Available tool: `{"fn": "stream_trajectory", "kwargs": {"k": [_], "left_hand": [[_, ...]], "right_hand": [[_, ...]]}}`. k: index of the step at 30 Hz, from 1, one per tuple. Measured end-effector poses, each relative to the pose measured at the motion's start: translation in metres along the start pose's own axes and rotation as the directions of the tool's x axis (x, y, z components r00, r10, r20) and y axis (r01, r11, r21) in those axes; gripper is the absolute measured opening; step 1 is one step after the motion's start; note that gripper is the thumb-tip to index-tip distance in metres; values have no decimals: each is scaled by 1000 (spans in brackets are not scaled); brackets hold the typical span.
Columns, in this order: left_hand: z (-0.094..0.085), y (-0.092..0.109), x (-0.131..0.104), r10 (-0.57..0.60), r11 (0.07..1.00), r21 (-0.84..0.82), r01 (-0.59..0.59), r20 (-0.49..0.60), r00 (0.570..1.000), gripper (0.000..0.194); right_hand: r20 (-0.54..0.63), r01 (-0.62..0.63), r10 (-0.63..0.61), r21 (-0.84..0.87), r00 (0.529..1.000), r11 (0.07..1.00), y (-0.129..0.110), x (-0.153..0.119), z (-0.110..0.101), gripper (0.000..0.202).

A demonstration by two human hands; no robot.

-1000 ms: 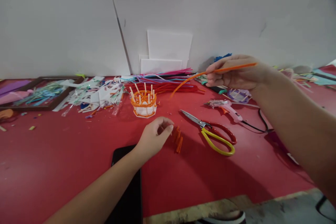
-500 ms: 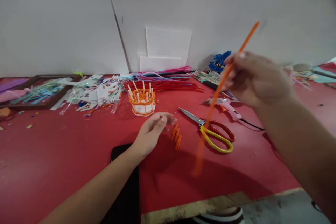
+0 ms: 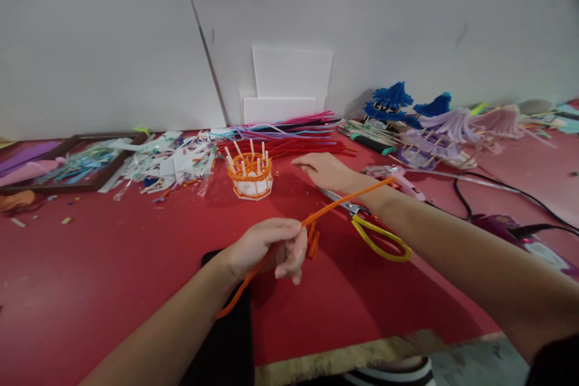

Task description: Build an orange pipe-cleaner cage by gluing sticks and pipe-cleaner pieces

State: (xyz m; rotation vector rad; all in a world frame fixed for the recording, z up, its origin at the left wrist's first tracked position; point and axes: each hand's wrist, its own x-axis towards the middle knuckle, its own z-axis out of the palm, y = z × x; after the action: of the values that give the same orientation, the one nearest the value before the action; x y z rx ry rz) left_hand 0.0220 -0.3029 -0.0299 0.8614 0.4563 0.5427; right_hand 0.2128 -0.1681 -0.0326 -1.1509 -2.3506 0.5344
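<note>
An orange pipe cleaner runs slantwise through my left hand, pinched between thumb and fingers. One end reaches up right in front of my right forearm, the other hangs down left over a black flat device. My right hand is stretched out above the table, fingers extended, nothing visible in it. To its left stands a small round orange-and-white craft piece with upright sticks. Scissors with yellow and red handles lie partly under my right forearm. Short orange cut pieces lie beside my left hand.
A pink glue gun lies behind my right forearm. Pipe cleaners lie along the wall. White scraps and a brown frame are at left. Blue-roofed and lilac craft pieces stand at back right.
The orange pipe cleaner has passed from my right hand to my left, which has closed on it. My right hand has moved left and forward, over the scissors and toward the craft piece.
</note>
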Motion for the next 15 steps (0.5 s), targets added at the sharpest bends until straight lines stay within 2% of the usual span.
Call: {"fn": "stream_trajectory", "kwargs": {"k": [3, 6, 10, 15], "left_hand": [[0, 1, -3, -100, 995, 24, 99, 65, 993, 39], [-2, 2, -3, -133, 991, 35, 131, 78, 988, 40], [-4, 2, -2, -144, 989, 45, 141, 66, 987, 40], [-5, -1, -1, -150, 985, 98, 144, 55, 987, 41]], "right_hand": [[138, 111, -101, -66, 985, 992, -3, 21, 22, 55], [251, 204, -173, -104, 952, 973, -6, 35, 34, 65], [338, 291, -230, -143, 913, 946, -6, 33, 30, 62], [419, 381, -287, -161, 861, 910, -10, 5, 14, 50]]}}
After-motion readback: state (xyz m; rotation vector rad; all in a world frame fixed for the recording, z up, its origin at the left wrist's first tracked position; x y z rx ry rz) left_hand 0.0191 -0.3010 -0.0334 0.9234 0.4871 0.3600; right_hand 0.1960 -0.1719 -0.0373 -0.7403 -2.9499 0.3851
